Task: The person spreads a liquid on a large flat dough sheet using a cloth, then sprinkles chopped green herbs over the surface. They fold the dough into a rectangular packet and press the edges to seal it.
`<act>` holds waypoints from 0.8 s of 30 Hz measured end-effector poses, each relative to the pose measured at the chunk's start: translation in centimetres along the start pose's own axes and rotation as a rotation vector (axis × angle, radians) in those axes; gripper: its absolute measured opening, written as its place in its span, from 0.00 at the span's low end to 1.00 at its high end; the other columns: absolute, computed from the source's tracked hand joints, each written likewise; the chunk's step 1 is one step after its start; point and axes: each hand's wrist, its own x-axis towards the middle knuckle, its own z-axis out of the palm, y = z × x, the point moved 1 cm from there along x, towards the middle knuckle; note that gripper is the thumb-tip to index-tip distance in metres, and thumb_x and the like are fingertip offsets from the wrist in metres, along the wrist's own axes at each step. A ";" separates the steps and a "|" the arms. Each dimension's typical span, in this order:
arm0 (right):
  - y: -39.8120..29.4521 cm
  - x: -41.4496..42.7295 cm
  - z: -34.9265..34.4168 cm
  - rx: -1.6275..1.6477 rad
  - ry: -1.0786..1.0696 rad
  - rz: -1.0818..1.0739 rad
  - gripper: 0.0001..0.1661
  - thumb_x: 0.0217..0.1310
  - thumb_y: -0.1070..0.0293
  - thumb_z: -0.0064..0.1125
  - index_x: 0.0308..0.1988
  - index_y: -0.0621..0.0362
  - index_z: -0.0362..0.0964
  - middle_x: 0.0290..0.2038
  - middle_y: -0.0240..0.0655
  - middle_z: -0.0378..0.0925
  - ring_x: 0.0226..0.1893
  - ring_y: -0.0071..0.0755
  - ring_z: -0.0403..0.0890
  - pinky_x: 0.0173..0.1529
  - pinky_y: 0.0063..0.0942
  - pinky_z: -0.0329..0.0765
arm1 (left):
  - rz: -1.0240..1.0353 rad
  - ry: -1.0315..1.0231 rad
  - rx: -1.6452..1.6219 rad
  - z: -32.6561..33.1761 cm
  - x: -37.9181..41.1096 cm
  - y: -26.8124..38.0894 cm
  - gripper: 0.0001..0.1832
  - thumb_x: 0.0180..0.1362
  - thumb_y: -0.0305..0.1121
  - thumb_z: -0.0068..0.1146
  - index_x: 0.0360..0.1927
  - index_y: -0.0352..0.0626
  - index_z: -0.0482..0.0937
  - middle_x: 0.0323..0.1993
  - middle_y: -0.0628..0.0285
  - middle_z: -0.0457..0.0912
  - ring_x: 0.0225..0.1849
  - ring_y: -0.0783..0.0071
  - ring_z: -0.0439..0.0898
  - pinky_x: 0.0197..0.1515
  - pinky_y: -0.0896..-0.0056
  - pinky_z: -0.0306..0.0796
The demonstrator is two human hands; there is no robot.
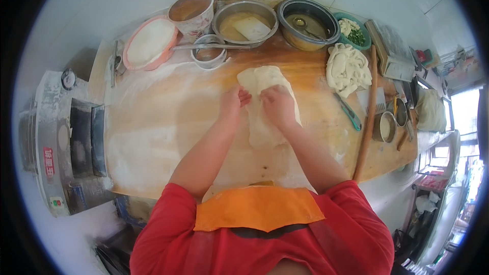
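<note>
A long slab of pale dough (265, 131) lies lengthwise before me on the floured wooden worktop (153, 129), with a fold running down its upper part. My right hand (279, 106) rests on the dough, its bent fingers gripping the folded layer near the middle. Beside the dough's left edge is my left hand (233, 103), half curled with the palm turned inward and nothing seen in it. Whether its fingertips touch the dough is hard to tell.
Along the back stand a pink basin of flour (151, 43), a bucket (191, 13), a steel basin (244, 22) and a dark-rimmed pot (307, 26). To the right lie more dough (347, 68), a green-handled knife (349, 114) and a rolling pin (368, 122). A dough-pressing machine (57, 141) borders the left.
</note>
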 end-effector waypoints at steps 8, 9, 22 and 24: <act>-1.2 -0.6 3.9 -0.581 -0.122 -0.234 0.42 0.64 0.45 0.49 0.64 0.68 0.57 0.68 0.48 0.58 0.71 0.48 0.52 0.72 0.50 0.44 | 0.341 0.164 0.773 1.5 6.9 1.1 0.22 0.58 0.46 0.54 0.45 0.37 0.79 0.45 0.52 0.82 0.45 0.60 0.81 0.51 0.62 0.73; -1.3 -0.3 3.7 -0.588 -0.127 -0.242 0.41 0.64 0.46 0.49 0.64 0.68 0.58 0.67 0.48 0.59 0.71 0.49 0.53 0.72 0.50 0.45 | 0.520 0.194 0.941 2.7 7.6 1.4 0.24 0.57 0.48 0.56 0.48 0.39 0.79 0.48 0.51 0.81 0.49 0.59 0.80 0.55 0.61 0.71; 5.6 -11.7 -1.2 0.494 0.308 0.628 0.33 0.61 0.53 0.59 0.58 0.65 0.67 0.51 0.51 0.77 0.53 0.48 0.76 0.58 0.39 0.71 | 0.404 -0.365 1.026 1.8 9.3 1.0 0.27 0.54 0.45 0.61 0.53 0.38 0.79 0.43 0.51 0.83 0.46 0.58 0.81 0.49 0.63 0.73; 5.5 -10.4 0.5 0.215 0.300 0.440 0.35 0.61 0.51 0.58 0.60 0.64 0.67 0.51 0.51 0.77 0.53 0.49 0.77 0.57 0.39 0.72 | 0.360 -0.312 0.999 -0.4 6.8 1.8 0.26 0.54 0.43 0.61 0.53 0.36 0.78 0.43 0.54 0.83 0.45 0.63 0.81 0.49 0.66 0.72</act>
